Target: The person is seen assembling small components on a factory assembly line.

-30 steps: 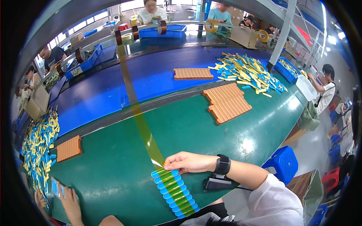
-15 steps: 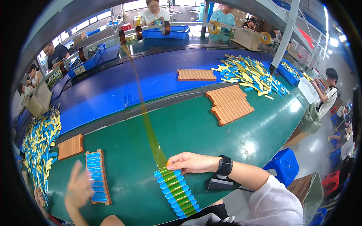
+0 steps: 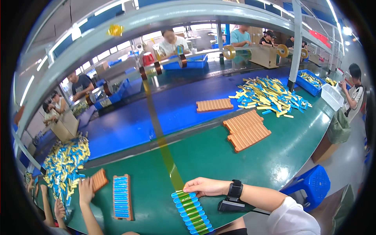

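My right hand (image 3: 201,187) pinches the far end of a row of blue round-ended strips (image 3: 192,213), joined by yellow-green translucent tape (image 3: 167,159) along their middle. That tape runs taut from the hand to a dark roll (image 3: 143,73) on the overhead rail. My left hand (image 3: 86,190), at the left, has its fingers closed at the near left edge of a small ridged orange tray (image 3: 100,179); they are partly hidden. Between my hands lies another orange tray (image 3: 123,197), filled with blue strips.
Loose blue and yellow strips are heaped at left (image 3: 68,160) and far right (image 3: 272,96). Ridged orange trays (image 3: 248,129) lie right of the tape, and another (image 3: 214,105) on the blue surface. A co-worker's hand (image 3: 59,209) is close on my left. A blue stool (image 3: 311,187) stands right.
My left hand has moved from beside the filled tray to the small orange tray, which now sits tilted. My right hand keeps its pinch on the taped row. The view has shifted.
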Motion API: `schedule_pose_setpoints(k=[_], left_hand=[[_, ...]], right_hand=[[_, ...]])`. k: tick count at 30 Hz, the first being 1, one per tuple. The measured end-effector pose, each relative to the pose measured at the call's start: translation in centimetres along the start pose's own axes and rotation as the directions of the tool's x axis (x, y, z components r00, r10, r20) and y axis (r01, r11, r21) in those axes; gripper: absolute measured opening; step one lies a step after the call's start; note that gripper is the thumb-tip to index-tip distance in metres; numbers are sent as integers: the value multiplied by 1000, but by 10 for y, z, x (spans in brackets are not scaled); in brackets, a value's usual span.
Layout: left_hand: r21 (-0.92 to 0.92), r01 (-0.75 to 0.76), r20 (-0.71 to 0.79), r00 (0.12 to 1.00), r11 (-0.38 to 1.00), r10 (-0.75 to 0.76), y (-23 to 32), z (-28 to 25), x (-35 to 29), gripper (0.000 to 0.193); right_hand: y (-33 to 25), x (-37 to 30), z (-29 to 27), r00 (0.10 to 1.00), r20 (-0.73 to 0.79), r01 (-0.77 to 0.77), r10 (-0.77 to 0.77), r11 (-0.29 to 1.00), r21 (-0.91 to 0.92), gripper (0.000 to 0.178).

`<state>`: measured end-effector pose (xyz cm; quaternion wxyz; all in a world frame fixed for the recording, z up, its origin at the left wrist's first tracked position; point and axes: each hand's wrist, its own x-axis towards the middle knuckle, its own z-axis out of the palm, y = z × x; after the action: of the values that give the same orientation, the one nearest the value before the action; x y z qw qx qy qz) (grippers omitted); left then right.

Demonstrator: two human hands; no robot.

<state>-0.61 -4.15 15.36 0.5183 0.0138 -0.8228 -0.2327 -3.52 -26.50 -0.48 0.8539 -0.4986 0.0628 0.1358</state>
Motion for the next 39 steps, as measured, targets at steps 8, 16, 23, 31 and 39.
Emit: schedule_pose_setpoints(k=[8, 16, 23, 31, 39], left_hand=[[329, 907, -118, 316, 264, -941, 2, -2, -16, 37], [109, 786, -990, 29, -609, -139, 39, 40, -161, 93], [-142, 859, -985, -171, -492, -15, 28, 25, -187, 105], [-95, 885, -994, -57, -457, 96, 31, 5, -224, 95], [-120, 876, -992, -85, -467, 94, 33, 4, -204, 94]], right_hand=[[1, 4, -8, 997, 45, 70, -70, 997, -8, 19], [-3, 3, -2, 997, 51, 62, -58, 995, -80, 22], [1, 4, -6, 995, 51, 93, -89, 992, -85, 22], [-1, 2, -3, 995, 52, 94, -90, 993, -74, 22], [1, 4, -4, 995, 47, 95, -92, 993, -68, 21]])
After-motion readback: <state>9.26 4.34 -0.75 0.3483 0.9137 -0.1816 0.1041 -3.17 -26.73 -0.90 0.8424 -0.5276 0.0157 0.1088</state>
